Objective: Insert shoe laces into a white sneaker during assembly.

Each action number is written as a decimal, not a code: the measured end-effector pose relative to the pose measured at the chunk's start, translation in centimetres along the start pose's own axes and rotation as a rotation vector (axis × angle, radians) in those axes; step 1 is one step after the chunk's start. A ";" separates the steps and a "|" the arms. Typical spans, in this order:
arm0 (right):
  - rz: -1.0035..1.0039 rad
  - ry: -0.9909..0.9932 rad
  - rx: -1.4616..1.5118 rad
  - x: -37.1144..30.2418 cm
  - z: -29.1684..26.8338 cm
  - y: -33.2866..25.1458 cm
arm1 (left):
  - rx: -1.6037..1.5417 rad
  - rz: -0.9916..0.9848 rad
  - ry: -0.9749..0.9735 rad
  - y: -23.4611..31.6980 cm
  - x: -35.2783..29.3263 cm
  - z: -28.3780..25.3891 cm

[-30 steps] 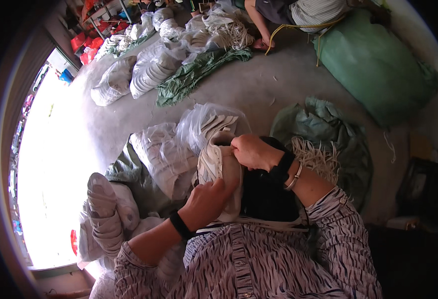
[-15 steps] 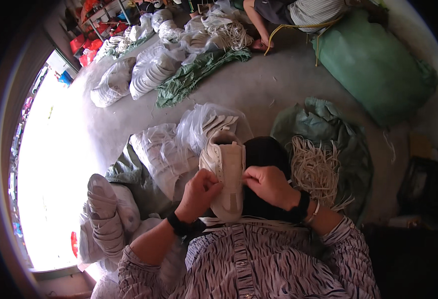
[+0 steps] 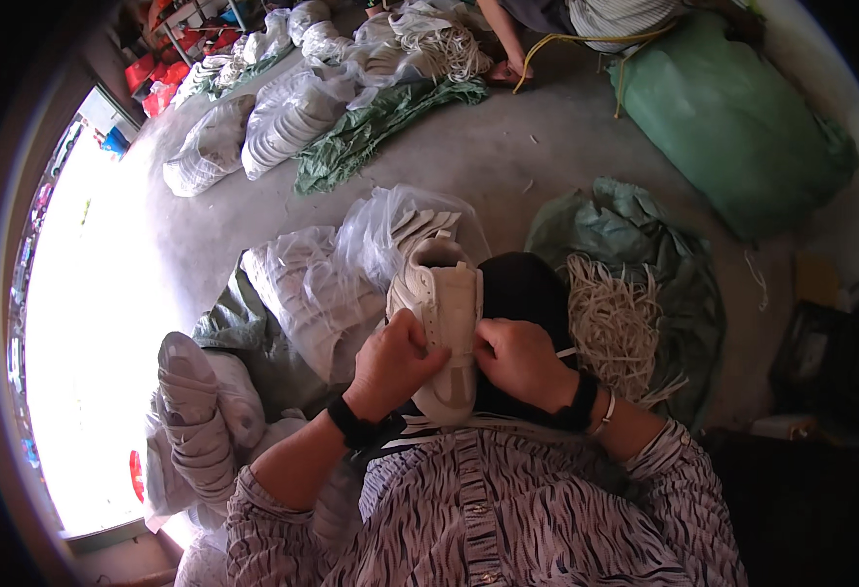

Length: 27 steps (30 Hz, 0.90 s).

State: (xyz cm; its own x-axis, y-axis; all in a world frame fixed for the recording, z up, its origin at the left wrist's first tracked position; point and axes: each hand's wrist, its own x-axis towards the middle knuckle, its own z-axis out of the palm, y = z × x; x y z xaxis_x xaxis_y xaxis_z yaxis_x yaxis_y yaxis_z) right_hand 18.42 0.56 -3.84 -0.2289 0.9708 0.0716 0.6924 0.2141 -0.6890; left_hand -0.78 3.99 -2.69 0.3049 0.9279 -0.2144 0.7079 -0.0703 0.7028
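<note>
A cream sneaker (image 3: 454, 308) rests on my dark-clothed lap, its toe toward me and its opening facing away. Along its left side run eyelets, with my left hand (image 3: 390, 362) closed in a pinch over the lower ones. On the opposite edge, my right hand (image 3: 522, 357) is closed too, fingertips against the shoe. Whatever is between the fingers of either hand is too small or hidden to make out. White shoelaces (image 3: 527, 428) lie across my lap, just beyond my patterned shirt. A heap of loose pale laces (image 3: 610, 323) sits to the right on a green sack (image 3: 688, 284).
Clear plastic bags of pale shoe parts (image 3: 307, 284) stand at the left, beside stacked shoe pieces (image 3: 195, 416). More filled bags (image 3: 287, 122) and a green woven sheet (image 3: 375, 137) lie farther off. A bulging green sack (image 3: 732, 127) stands far right, near another person's arm (image 3: 507, 34).
Both hands stay at the shoe's sides. My left hand has shifted slightly up and right over the eyelets. The whole view has tilted a little.
</note>
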 end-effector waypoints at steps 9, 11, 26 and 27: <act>0.202 -0.031 0.363 -0.6 -0.1 -0.9 | -0.007 -0.010 0.011 -0.2 -0.2 0.0; 0.324 -0.072 0.532 -0.8 0.0 -1.0 | -0.017 -0.003 0.014 -0.3 -0.2 -0.1; 0.410 -0.065 0.667 -0.5 0.5 -1.2 | 0.011 0.004 0.024 -0.1 -0.7 0.6; 0.508 -0.101 0.755 -0.4 0.5 -1.2 | -0.008 0.039 0.063 -0.5 -0.7 0.8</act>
State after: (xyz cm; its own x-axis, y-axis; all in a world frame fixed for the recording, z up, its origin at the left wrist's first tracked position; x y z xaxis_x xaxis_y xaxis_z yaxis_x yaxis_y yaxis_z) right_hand 17.37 -0.12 -3.36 -0.1026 0.9073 -0.4078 0.1033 -0.3980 -0.9116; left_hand -0.79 3.09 -3.45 0.2910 0.9459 -0.1436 0.6908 -0.1039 0.7155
